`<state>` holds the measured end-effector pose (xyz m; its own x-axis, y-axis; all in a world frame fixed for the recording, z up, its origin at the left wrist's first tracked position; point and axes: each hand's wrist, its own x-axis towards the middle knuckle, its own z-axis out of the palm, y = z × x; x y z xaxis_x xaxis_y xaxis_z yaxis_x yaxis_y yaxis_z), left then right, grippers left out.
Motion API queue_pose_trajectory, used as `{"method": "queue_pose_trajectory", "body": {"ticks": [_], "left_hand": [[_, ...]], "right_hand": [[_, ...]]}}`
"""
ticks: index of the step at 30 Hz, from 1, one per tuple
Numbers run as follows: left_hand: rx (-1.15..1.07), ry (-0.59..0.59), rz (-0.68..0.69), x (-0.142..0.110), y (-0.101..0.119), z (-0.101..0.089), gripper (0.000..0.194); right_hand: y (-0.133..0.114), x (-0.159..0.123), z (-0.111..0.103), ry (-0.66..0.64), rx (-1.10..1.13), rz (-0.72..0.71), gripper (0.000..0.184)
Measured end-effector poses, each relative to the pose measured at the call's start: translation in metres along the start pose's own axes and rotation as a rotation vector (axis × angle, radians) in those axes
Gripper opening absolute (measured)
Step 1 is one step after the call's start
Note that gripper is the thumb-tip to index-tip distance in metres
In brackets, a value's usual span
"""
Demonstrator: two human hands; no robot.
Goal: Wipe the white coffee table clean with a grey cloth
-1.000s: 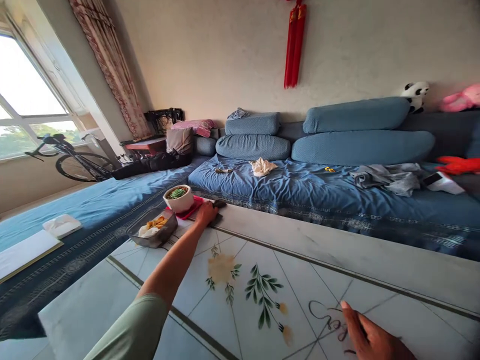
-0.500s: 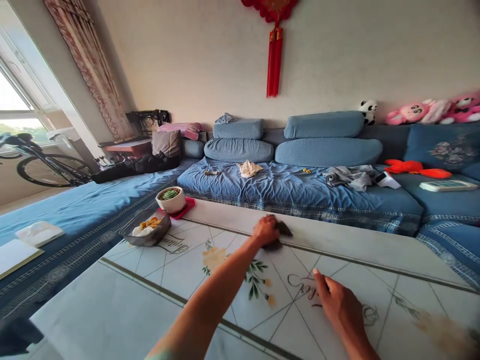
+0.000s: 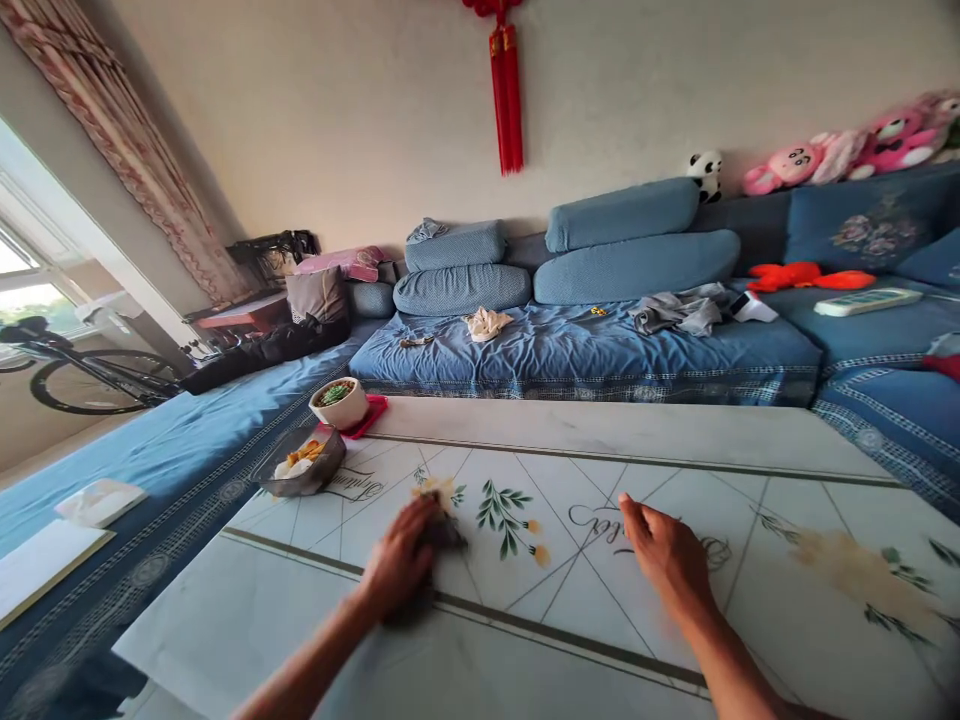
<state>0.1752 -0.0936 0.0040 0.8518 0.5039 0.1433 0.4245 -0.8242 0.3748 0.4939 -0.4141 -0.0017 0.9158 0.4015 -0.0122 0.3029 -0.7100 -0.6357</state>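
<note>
My left hand (image 3: 399,552) presses down on a dark cloth (image 3: 450,533) that lies against the white marble-patterned table (image 3: 600,425). Some of the cloth sticks out past my fingers, and motion blurs its edges. Over the printed lettering on the right part of the tabletop rests my right hand (image 3: 669,552), its fingers curled in and the thumb on top; nothing shows in it. Beyond my left hand, near the table's left end, stands a dark see-through container (image 3: 304,475) with yellowish and white bits inside.
Behind the container, a succulent in a white pot (image 3: 346,408) stands by a red mat (image 3: 371,415). A blue-covered sofa (image 3: 420,365) runs along the back and left, bearing a beige cloth (image 3: 486,323), grey clothing (image 3: 679,310) and a white tissue pack (image 3: 101,502).
My left hand and the cloth have come from the table's far side toward me and to the left. My right hand stays at the lettering. The view has turned slightly.
</note>
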Motion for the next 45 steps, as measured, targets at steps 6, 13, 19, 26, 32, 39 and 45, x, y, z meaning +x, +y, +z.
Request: {"method": "queue_pose_trajectory", "body": {"ticks": [6,13,19,26,32,39,45], "left_hand": [[0.059,0.081,-0.183,0.194,0.095,0.023,0.061],[-0.170,-0.145,0.388,0.112,0.190,0.093,0.080],[-0.106,-0.150,0.248,-0.062,0.075,0.039,0.096],[0.197,0.268,-0.506,-0.097,-0.071,-0.059,0.054],[0.083,0.208,-0.365,-0.061,0.085,0.011,0.063],[-0.223,0.033,0.354,-0.117,0.272,0.132,0.085],[-0.277,-0.010,0.347,-0.165,0.194,0.103,0.044]], "right_hand": [[0.001,0.005,0.005,0.025,-0.017,-0.057,0.065],[0.011,0.005,-0.001,0.012,0.166,-0.034,0.071],[0.015,0.008,0.001,0.013,0.157,-0.067,0.075],[0.008,0.006,-0.007,0.086,0.236,-0.104,0.073],[-0.025,-0.030,-0.008,0.034,0.226,-0.149,0.085],[-0.015,-0.181,0.019,-0.045,0.202,-0.326,0.080],[-0.048,-0.273,0.077,0.203,0.058,-0.512,0.061]]}}
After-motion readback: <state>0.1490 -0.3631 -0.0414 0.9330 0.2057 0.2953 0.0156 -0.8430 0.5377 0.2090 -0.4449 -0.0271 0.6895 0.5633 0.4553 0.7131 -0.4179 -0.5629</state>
